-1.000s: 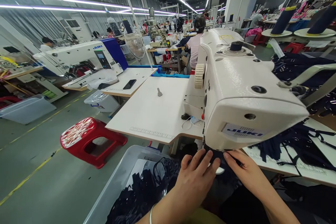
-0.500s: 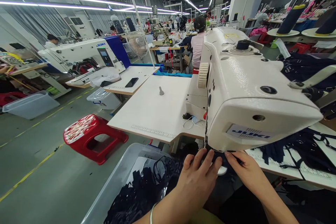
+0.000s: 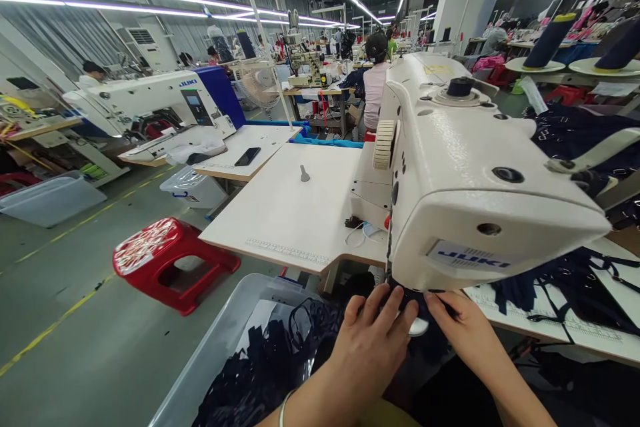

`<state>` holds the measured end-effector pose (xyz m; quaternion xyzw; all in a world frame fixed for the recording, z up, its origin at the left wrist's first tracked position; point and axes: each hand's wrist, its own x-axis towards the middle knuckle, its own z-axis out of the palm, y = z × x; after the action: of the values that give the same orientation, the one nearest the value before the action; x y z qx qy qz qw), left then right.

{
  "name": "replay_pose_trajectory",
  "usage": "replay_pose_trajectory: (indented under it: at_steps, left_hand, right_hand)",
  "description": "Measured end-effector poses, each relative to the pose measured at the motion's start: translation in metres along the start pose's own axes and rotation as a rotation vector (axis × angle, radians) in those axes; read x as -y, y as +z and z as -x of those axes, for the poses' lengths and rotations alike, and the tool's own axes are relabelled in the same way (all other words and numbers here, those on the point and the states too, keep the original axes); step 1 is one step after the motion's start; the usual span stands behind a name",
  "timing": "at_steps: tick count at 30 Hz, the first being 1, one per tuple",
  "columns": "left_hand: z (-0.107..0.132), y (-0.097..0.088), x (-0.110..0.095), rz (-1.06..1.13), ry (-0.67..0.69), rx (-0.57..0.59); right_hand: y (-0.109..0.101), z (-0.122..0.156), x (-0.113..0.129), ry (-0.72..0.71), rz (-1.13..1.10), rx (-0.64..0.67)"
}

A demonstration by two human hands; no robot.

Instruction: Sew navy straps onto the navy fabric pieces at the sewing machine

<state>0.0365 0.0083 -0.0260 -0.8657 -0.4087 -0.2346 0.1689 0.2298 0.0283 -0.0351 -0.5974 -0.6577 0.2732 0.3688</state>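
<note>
Left hand (image 3: 373, 343) lies flat, fingers (image 3: 395, 303) spread & stretched fwd, pressing on the dark navy fabric piece (image 3: 434, 352) — no pinch, nothing gripped. Right hand (image 3: 463, 333) is just beside it, fingers straight, tips on the same cloth. The fabric sits under the head of the white JUKI sewing machine (image 3: 465, 167), at the near edge of the white worktable (image 3: 295, 207). A clear plastic bin (image 3: 215, 353) w/ navy straps is at left — the red plastic stool (image 3: 165, 257) is beyond it.

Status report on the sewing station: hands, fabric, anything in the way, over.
Left hand and right hand flat on dark fabric under the sewing machine head. Needle area hidden. Clear bin of dark straps beside left wrist.
</note>
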Motion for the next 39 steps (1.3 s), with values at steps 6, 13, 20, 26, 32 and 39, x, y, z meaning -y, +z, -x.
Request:
replay_pose_trajectory:
  at_steps: [6,13,20,26,32,39]
  left_hand:
    - [-0.001,-0.001,-0.001,0.034,-0.006,-0.011]
    - [0.003,0.002,0.0,0.042,-0.036,-0.03]
    - [0.004,-0.001,0.002,0.044,-0.055,-0.009]
    - [0.004,0.0,0.0,0.061,-0.048,-0.002]
    - [0.003,0.001,0.0,0.053,-0.036,-0.031]
    - [0.001,0.005,-0.001,0.066,-0.021,-0.074]
  right_hand:
    - [0.0,0.0,-0.006,0.009,-0.003,0.001]
    - [0.003,0.001,-0.005,0.0,-0.007,0.017]
    - [0.006,0.002,-0.005,0.005,-0.097,0.01]
    - [0.014,0.009,-0.023,0.084,-0.207,-0.049]
    - [0.02,0.022,-0.07,0.042,-0.118,0.117]
    - [0.006,0.042,-0.117,0.129,0.003,0.086]
